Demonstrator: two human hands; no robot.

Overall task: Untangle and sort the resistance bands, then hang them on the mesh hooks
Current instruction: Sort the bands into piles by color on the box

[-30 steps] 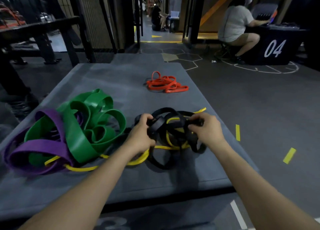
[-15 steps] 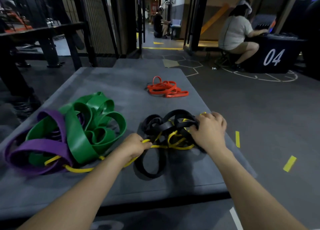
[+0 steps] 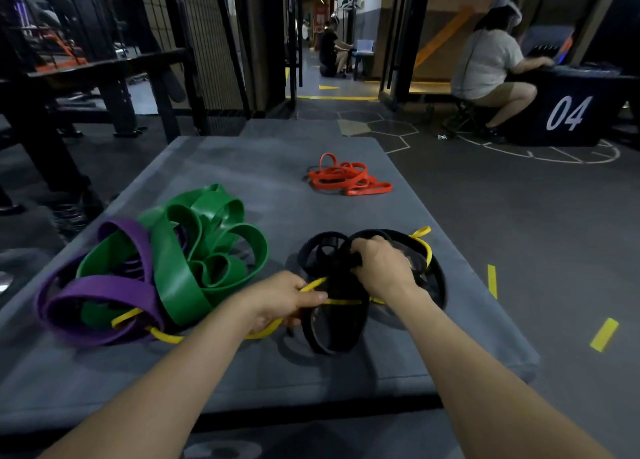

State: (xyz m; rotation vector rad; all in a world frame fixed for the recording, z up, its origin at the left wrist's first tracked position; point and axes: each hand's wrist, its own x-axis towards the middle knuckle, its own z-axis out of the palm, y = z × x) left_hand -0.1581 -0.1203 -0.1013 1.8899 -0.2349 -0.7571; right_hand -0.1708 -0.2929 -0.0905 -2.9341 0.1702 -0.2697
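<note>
A person stood over a grey padded bench (image 3: 242, 167), both bare forearms reaching forward. The left hand (image 3: 277, 301) was closed around a thin yellow band (image 3: 341, 301), its grip pinching the strip where it ran out of a knot of black bands (image 3: 332, 320). The right hand (image 3: 381, 268) was clenched on the top of that black knot, pressing a bunch of loops together. The yellow band threaded through the black loops, showed again at their far right edge, and trailed left under a large heap of wide green bands (image 3: 194, 250) and purple bands (image 3: 104, 292). A small pile of orange-red bands (image 3: 349, 179) lay apart, farther up the bench. Black wire mesh (image 3: 204, 36) stood beyond the bench on the left; no hooks could be made out.

The step in hand looked to be freeing the yellow band from the black ones. It would likely go best by holding the black knot steady, loosening the loops, and feeding the yellow band through slack openings rather than tugging, since stretching rubber would tighten the tangle.
</note>
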